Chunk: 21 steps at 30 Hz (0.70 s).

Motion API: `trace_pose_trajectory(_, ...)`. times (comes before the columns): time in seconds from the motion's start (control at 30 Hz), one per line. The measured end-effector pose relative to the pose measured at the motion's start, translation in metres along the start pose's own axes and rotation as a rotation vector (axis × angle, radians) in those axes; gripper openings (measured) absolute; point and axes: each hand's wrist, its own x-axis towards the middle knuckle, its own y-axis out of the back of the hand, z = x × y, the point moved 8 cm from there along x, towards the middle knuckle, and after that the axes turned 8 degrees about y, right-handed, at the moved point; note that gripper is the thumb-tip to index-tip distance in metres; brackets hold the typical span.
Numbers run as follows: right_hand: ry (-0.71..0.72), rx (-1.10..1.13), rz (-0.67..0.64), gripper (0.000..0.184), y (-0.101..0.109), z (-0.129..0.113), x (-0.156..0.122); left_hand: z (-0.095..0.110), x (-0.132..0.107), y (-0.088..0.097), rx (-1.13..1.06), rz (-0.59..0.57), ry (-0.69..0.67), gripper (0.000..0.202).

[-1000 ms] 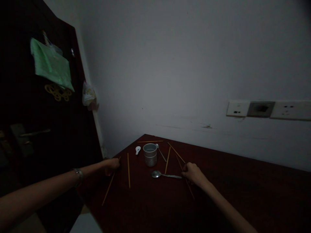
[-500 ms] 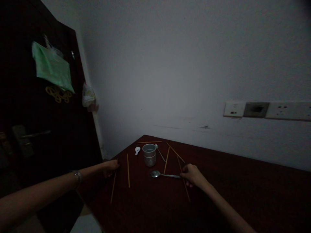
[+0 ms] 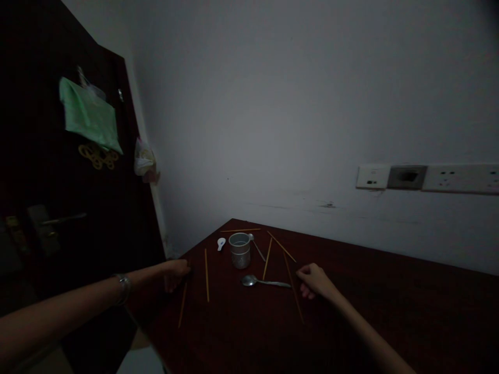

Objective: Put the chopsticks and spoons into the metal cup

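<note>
At the table's left edge my left hand (image 3: pixel 177 272) is closed on the upper part of a thin wooden chopstick (image 3: pixel 183 306). My right hand (image 3: pixel 313 280) has its thumb and fingertips together, with nothing visible in them. Just left of it lie a dark chopstick (image 3: pixel 294 291) and the handle end of a metal spoon (image 3: pixel 249 280). Between my hands stands an upright metal cup (image 3: pixel 240 253). A second, thin-handled spoon (image 3: pixel 259 249) lies at its right, and a short white spoon (image 3: pixel 221 243) behind it to the left.
More chopsticks lie around the cup: one at the left (image 3: pixel 207 275), one at the back (image 3: pixel 240 230), and two at the right, including this slanted chopstick (image 3: pixel 281 246). A wall with sockets (image 3: pixel 405 177) rises behind the dark table (image 3: pixel 374 301). A dark door (image 3: pixel 58 176) stands left.
My right hand has moved slightly right, away from the spoon handle and the dark chopstick. My left hand stays at its chopstick. The view has shifted a little.
</note>
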Motion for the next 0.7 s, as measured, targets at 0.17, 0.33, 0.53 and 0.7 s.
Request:
trace_pose_trajectory(0.17,-0.016,0.057,0.036,0.019,0.010,0.014,0.004,-0.017,0.007,0.009,-0.122,-0.011,0.183,0.045)
trace_pose_trajectory(0.33,-0.023,0.137,0.070,0.020,0.015,0.018,0.001,-0.015,0.021,0.041,-0.180,0.074,0.154,0.040)
trace_pose_trajectory(0.53,-0.011,0.138,0.084,0.018,0.016,0.017,-0.001,0.039,0.015,0.101,-0.151,0.478,-0.137,0.021)
trace_pose_trajectory(0.7,0.005,0.153,0.093,0.017,0.016,0.014,-0.003,0.081,0.025,0.090,-0.186,0.398,-0.181,0.019)
